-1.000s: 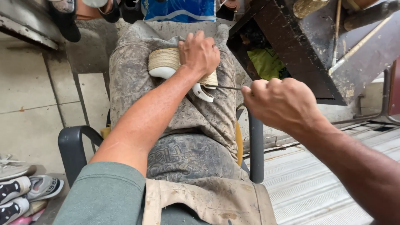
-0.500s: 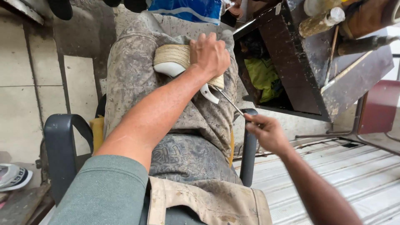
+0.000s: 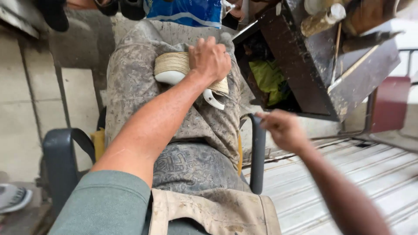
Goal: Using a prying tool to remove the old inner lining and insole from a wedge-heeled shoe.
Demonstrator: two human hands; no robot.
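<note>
Shoe sole wrapped in tan woven rope with a white underside (image 3: 174, 69) lies on the person's lap, on top of the dirty grey patterned trousers (image 3: 130, 87); the left hand (image 3: 211, 58) is pressed down over its right part, fingers curled around it in a firm hold; a white curved end of the sole pokes out just under that hand; the right hand (image 3: 283, 129) is off to the side, near the dark chair armrest (image 3: 257, 152), and its fingers are pinched closed on something very thin; a thin thread (image 3: 237, 103) seems to run from the sole toward that hand, but the hand is blurry so I cannot tell for sure what it grips; the two hands are apart from each other; the person sits in a chair with another dark armrest (image 3: 61, 148) on the left; a stained beige apron (image 3: 213, 215) shows at the bottom; a dark wooden box (image 3: 305, 74) with a green cloth (image 3: 267, 78) inside sits to the right of the lap; a blue bag (image 3: 187, 12) is at the top; a grey and white sneaker (image 3: 15, 198) lies on the floor at the left edge.
</note>
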